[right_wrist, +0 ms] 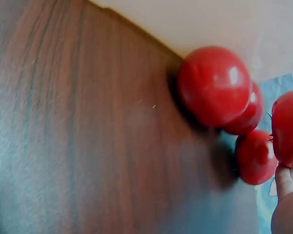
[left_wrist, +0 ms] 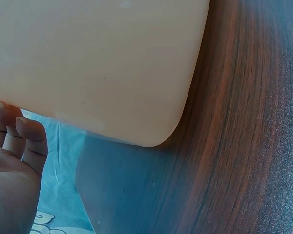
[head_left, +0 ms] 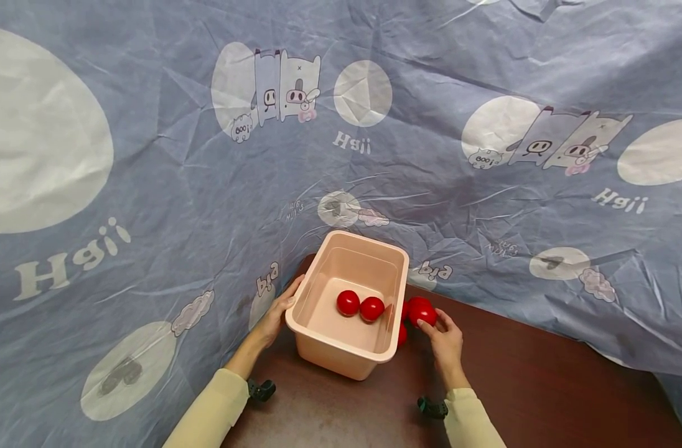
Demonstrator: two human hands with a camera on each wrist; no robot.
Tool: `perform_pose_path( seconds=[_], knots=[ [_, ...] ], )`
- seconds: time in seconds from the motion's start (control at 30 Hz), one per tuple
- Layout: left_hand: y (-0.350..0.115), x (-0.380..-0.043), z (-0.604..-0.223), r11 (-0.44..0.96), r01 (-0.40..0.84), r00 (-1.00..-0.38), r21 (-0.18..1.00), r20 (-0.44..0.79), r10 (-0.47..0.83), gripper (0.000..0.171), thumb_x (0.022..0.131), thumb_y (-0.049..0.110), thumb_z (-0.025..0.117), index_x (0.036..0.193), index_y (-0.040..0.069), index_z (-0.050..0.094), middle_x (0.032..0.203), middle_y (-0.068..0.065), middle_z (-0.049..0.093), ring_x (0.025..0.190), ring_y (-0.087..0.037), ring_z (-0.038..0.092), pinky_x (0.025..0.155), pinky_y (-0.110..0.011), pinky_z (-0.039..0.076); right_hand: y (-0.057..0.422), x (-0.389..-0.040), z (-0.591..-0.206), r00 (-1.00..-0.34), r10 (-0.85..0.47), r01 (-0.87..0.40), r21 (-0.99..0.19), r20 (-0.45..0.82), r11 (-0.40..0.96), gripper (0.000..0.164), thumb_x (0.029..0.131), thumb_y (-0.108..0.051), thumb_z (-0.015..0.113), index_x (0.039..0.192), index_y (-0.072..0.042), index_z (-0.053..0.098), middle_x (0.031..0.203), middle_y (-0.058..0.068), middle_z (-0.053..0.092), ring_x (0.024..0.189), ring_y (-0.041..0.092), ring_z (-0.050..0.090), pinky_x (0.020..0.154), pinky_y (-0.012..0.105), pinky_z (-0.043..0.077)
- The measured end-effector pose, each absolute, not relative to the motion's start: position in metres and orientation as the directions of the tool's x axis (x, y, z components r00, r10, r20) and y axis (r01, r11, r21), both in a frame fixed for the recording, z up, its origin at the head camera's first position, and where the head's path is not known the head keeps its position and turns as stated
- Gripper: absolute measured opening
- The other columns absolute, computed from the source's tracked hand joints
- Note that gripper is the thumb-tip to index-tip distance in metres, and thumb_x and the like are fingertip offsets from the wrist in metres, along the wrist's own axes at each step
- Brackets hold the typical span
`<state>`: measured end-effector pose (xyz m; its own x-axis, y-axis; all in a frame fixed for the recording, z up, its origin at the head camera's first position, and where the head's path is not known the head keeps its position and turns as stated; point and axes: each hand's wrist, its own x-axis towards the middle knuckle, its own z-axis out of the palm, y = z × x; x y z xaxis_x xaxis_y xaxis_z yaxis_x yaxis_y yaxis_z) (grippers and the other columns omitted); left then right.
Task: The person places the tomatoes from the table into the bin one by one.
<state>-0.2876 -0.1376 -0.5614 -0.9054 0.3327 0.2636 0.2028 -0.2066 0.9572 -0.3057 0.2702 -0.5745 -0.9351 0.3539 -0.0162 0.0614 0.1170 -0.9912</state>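
1. Red and glossy, the held tomato (head_left: 422, 313) is just outside the right wall of the tub. In the right wrist view it shows taller than wide, its long axis running roughly up and down the frame, though the edge cuts it off. Thin dark leaf tips poke from its left side, towards the other tomatoes.
2. The right hand (head_left: 445, 339) pinches this tomato, thumb on the near side and fingers round the far right.
3. Three loose tomatoes (right_wrist: 215, 87) cluster beside the tub's outer wall; they look too round to give a long axis.
4. The pale pink tub (head_left: 332, 358) stands upright, its long axis running away from the person, far end slightly rightward. Two inner tomatoes (head_left: 348, 303) lie side by side on its floor.
5. The left hand (head_left: 275, 318) rests against the tub's left side, fingers extended, tips touching it; the thumb's place cannot be told.
6. Brown wood-grain table (head_left: 520, 367) lies beneath, with blue printed cloth (head_left: 167, 186) hanging behind and at the left.
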Motion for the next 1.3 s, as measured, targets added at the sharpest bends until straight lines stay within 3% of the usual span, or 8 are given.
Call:
perform_pose_path(
  seconds=[0.23,0.47,0.77,1.0,1.3],
  knots=[
    [-0.138,-0.287,-0.56,-0.212,0.218,-0.897,0.953,0.281,0.34,0.062,0.097,0.024,0.032,0.157,0.021,0.017,0.165,-0.003,0.014,0.149,-0.025,0.013,0.107,-0.017,0.027,0.264,-0.305,-0.554,-0.939,0.344,0.034,-0.997,-0.01,0.064,0.064,0.082,-0.019,0.077,0.139,-0.009,0.05,0.137,0.014,0.054,0.108,0.017,0.053,0.075,0.006,0.046],
    [-0.139,-0.287,-0.56,-0.203,0.224,-0.898,0.953,0.283,0.338,0.064,0.096,0.025,0.032,0.158,0.017,0.015,0.164,-0.004,0.016,0.148,-0.027,0.016,0.107,-0.02,0.029,0.26,-0.305,-0.535,-0.949,0.314,0.026,-1.0,-0.025,0.0,0.067,0.081,-0.017,0.078,0.142,-0.011,0.049,0.139,0.012,0.052,0.119,0.024,0.048,0.076,0.006,0.047],
    [-0.14,-0.287,-0.56,-0.201,0.224,-0.897,0.954,0.283,0.34,0.063,0.098,0.024,0.031,0.158,0.016,0.015,0.164,-0.005,0.016,0.148,-0.029,0.014,0.108,-0.024,0.027,0.245,-0.301,-0.514,-0.945,0.327,-0.059,-0.991,0.017,-0.119,0.063,0.081,-0.009,0.077,0.138,-0.005,0.052,0.113,-0.006,0.059,0.102,0.009,0.059,0.08,0.012,0.051],
    [-0.14,-0.287,-0.559,-0.205,0.217,-0.9,0.954,0.277,0.336,0.061,0.097,0.026,0.033,0.157,0.023,0.02,0.164,-0.004,0.018,0.148,-0.028,0.017,0.108,-0.025,0.029,0.236,-0.297,-0.496,-0.948,0.315,-0.105,-0.981,0.049,-0.164,0.059,0.081,-0.006,0.076,0.136,-0.005,0.054,0.113,-0.005,0.062,0.101,0.008,0.061,0.083,0.014,0.051],
    [-0.139,-0.286,-0.56,-0.194,0.21,-0.906,0.958,0.265,0.331,0.061,0.097,0.024,0.031,0.157,0.022,0.019,0.164,-0.004,0.017,0.148,-0.029,0.017,0.108,-0.026,0.028,0.219,-0.29,-0.482,-0.972,0.216,-0.126,-0.98,0.091,-0.155,0.061,0.082,-0.004,0.074,0.138,-0.005,0.051,0.116,-0.004,0.061,0.102,0.007,0.063,0.082,0.018,0.053]
  ],
)
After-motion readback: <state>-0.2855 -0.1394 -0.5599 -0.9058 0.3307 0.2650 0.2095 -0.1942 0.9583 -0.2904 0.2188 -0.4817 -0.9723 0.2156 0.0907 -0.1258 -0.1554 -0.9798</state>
